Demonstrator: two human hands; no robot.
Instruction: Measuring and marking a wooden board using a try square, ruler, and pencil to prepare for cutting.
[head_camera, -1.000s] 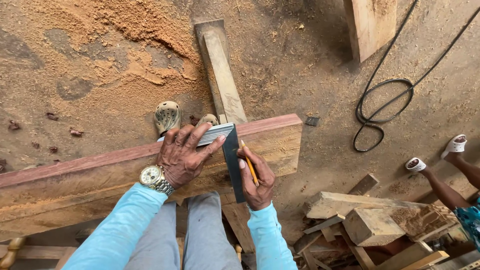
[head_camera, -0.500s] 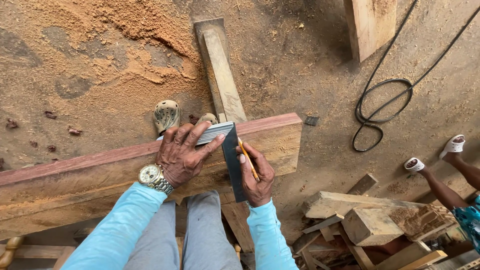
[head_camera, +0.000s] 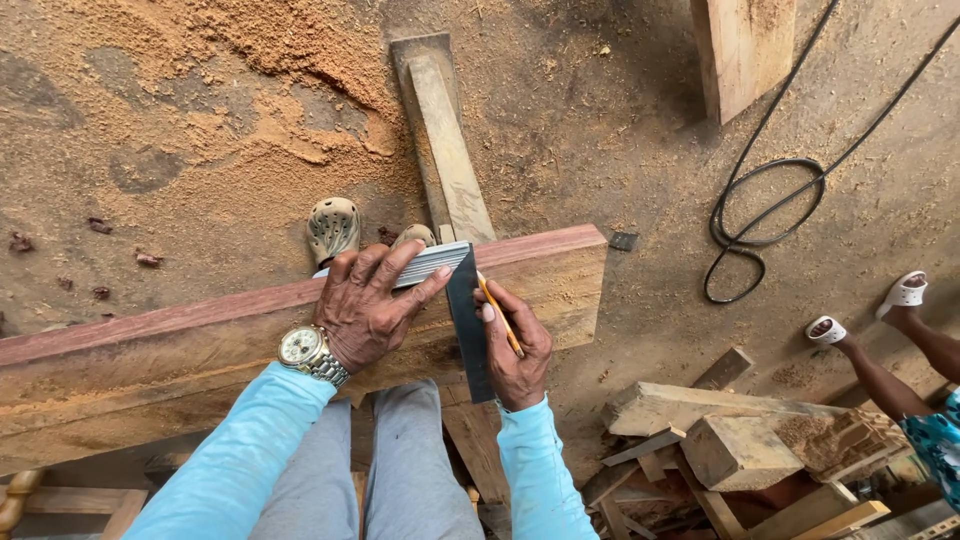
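Observation:
A long reddish wooden plank (head_camera: 150, 345) lies across the view in front of me. My left hand (head_camera: 370, 305), with a wristwatch, presses flat on a metal try square (head_camera: 462, 300) set over the plank's far edge, its dark blade running back across the wood. My right hand (head_camera: 515, 345) grips a yellow pencil (head_camera: 500, 315), tip against the blade's right side near the far edge. Both sleeves are light blue.
Sawdust covers the dirt floor (head_camera: 200, 120). A narrow board (head_camera: 445, 140) lies beyond the plank, my two sandalled feet (head_camera: 333, 228) next to it. A black cable (head_camera: 760, 205) coils at right. Offcuts (head_camera: 740, 445) pile at lower right, beside another person's legs (head_camera: 880, 370).
The right hand with the pencil has crept slightly along the square's blade. The left hand and plank have stayed put.

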